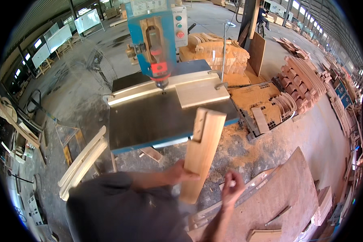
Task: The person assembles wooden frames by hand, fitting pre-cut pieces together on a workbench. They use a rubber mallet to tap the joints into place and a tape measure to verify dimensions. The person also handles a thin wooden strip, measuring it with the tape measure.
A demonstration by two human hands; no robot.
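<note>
My left hand (179,172) is closed round the edge of a pale wooden board (204,155), which has a step cut into its upper left edge. The board is tilted upward in front of me, its top end by the right front corner of the drill press table (149,129). To the right of the board, apart from it, my right hand (233,187) is raised with its fingers curled together. A small pale spot shows between those fingers, too small to name. Beyond the table's middle hangs the blue drill press head (155,40) with its chuck (161,83) pointing down.
A wooden fence (139,92) and a flat wood block (202,92) lie on the press table. Long wood pieces (84,161) stand at the left. A plywood sheet (278,193) bears a pencil-like tool (278,215) at lower right. Curved wood parts (302,82) are stacked beyond.
</note>
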